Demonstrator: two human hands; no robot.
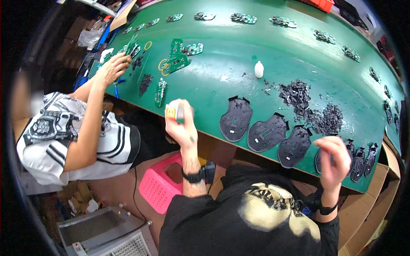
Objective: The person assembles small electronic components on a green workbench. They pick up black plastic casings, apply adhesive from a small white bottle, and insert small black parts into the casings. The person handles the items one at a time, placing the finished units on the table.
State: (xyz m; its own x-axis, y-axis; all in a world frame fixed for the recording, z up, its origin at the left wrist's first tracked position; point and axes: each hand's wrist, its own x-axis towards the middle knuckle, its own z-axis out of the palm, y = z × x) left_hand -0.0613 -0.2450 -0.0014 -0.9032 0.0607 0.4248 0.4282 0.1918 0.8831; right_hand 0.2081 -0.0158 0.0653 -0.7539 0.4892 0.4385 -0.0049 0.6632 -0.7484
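My left hand [183, 128] is raised off the table's near edge, fingers closed around a small pale container with a yellow label [171, 112]; its exact kind is unclear. My right hand [335, 160] hovers over the right part of a row of black plastic shells, its fingers bent and smeared by motion. Whether it holds anything does not show. Larger shells of that row, such as one black shell [235, 120], lie between my hands. Beyond them are a pile of small black plastic pieces [294, 94] and a second pile [328, 120].
A white squeeze bottle [259, 69] stands upright on the green table [213, 47]. Circuit boards [244, 18] line its far side. At left, a co-worker's hand [112, 68] is among green boards. A pink stool [160, 187] and cardboard [363, 217] flank me.
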